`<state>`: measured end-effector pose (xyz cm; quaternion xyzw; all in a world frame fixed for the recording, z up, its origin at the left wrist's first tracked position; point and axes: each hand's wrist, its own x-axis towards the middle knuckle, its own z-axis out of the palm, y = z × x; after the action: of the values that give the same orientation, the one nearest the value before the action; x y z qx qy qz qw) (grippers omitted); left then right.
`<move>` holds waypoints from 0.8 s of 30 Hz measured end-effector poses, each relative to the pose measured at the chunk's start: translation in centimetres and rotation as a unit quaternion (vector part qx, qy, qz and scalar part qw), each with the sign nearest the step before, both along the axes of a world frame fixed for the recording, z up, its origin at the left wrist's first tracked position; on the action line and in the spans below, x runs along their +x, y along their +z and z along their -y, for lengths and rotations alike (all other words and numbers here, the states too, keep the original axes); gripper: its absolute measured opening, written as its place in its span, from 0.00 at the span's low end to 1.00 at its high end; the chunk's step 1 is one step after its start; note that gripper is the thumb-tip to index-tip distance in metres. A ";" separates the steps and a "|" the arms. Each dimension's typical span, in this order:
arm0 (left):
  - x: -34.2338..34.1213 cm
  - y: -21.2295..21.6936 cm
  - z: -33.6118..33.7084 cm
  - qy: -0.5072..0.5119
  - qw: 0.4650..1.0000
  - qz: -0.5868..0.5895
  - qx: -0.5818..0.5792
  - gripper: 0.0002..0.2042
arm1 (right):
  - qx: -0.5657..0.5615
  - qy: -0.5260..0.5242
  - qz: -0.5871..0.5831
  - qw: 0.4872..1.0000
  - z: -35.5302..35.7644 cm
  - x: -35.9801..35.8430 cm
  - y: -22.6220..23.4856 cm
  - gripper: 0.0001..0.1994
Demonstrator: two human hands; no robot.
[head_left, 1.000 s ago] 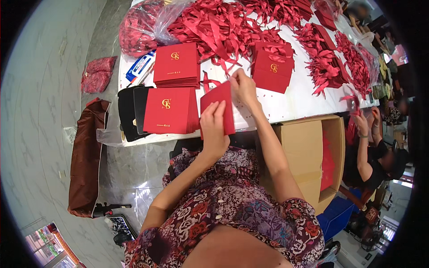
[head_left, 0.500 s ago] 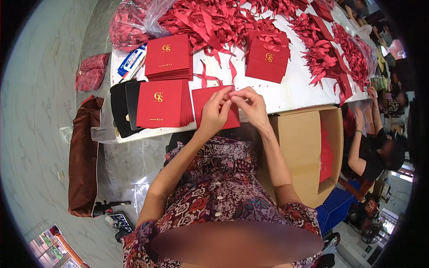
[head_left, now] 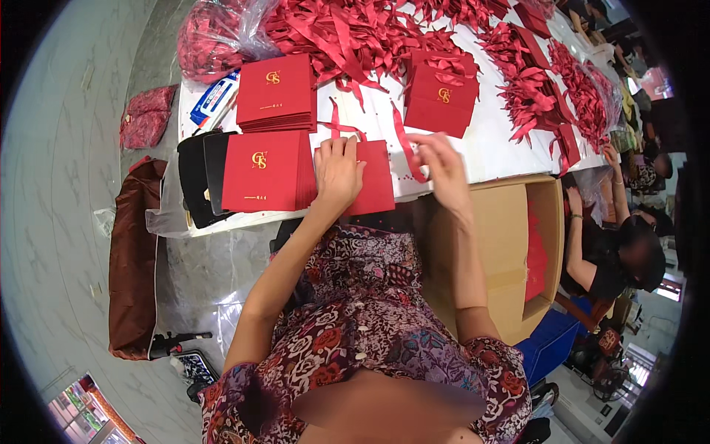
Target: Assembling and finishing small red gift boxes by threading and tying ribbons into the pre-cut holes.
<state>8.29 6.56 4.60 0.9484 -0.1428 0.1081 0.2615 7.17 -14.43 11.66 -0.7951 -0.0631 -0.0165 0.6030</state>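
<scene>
A plain red paper bag (head_left: 376, 194) lies flat at the table's front edge. My left hand (head_left: 339, 174) rests on its left part, fingers laid toward the bag's top edge and thumb apart. Just right of the bag is my right hand (head_left: 446, 174), smeared by motion, its fingers closed on a red ribbon (head_left: 401, 137). That ribbon runs up from the bag's right side. Another short length of red ribbon shows above my left fingertips. To the left stand two stacks of red bags with gold print, a near stack (head_left: 262, 174) and a far stack (head_left: 274, 89).
A heap of red ribbons (head_left: 347, 44) covers the table's far side. More ribboned bags (head_left: 441, 100) lie at right. An open cardboard box (head_left: 492, 244) stands by my right arm. Black pouches (head_left: 200, 174) and a blue-white box (head_left: 214, 100) sit at left. A co-worker (head_left: 617, 251) is at right.
My hands were together over the bag's top edge and are now apart. The right moved right with the ribbon; the left shifted slightly left and flattened onto the bag.
</scene>
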 end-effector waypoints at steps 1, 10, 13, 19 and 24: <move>0.2 0.0 -0.1 -0.003 1.000 -0.024 0.020 0.23 | -0.016 0.009 -0.010 1.000 -0.8 0.2 -1.6 0.11; 1.2 1.0 -0.2 -0.015 0.999 -0.040 0.007 0.21 | -0.141 -0.028 -0.027 0.989 -4.7 2.0 -7.1 0.05; 1.5 0.6 -0.3 -0.032 0.997 -0.067 -0.032 0.18 | -0.143 -0.024 -0.034 0.989 -4.8 2.1 -6.6 0.06; 0.6 0.3 0.5 0.003 0.994 -0.074 -0.076 0.14 | -0.146 -0.051 -0.070 0.986 -5.2 1.9 -5.9 0.06; -0.1 0.2 1.1 -0.007 0.996 0.003 -0.083 0.13 | -0.161 -0.063 -0.088 0.981 -5.3 2.0 -5.1 0.05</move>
<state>8.16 5.51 4.80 0.9220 -0.1404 0.1211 0.3398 9.17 -9.14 6.57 -0.8826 0.0389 0.0259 0.4677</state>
